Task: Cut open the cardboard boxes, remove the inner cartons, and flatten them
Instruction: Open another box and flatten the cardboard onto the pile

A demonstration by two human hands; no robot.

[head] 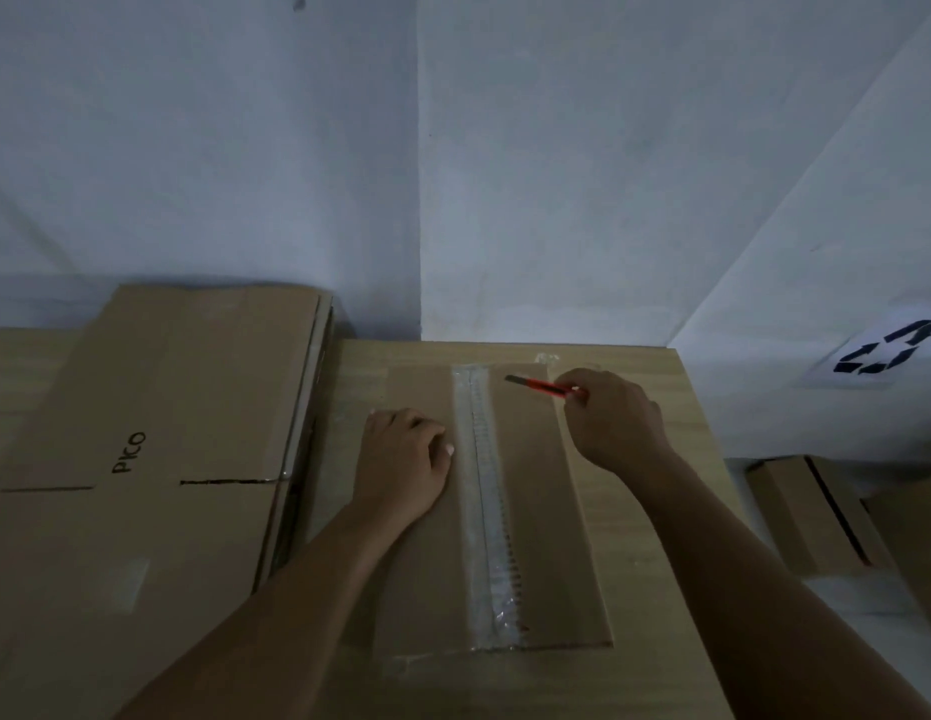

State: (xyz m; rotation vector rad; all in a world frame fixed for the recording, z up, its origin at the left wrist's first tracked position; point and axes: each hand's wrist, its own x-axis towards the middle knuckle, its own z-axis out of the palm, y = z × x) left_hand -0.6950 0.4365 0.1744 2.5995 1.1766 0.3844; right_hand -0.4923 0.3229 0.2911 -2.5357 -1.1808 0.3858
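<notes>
- Head view: a taped box [536, 511] lies on the desk [660, 589] in front of the person, its top seam covered end to end by a strip of clear tape [486, 506]. As far as I can tell the tape is whole — no slit shows along it, though the picture is dim.
- The left hand [403, 467] rests on the box just left of the tape, fingers loosely curled and pressing down, gripping nothing.
- The right hand [616, 423] is clenched round a red knife [543, 387], its dark tip pointing toward the far end of the tape but apart from it, near the box's far edge.
- To the left, a stack [156, 433] of flattened cardboard marked "PICO" lies on the desk — that part of the work looks done.
- To the right, below the desk, more boxes [816, 517] sit on the floor; whether they are cut or not I cannot tell.
- A recycling sign [887, 353] is on the white surface at right.
- Judgement: the task is midway — some boxes flattened, this one about to be cut, its carton yet to come out.
</notes>
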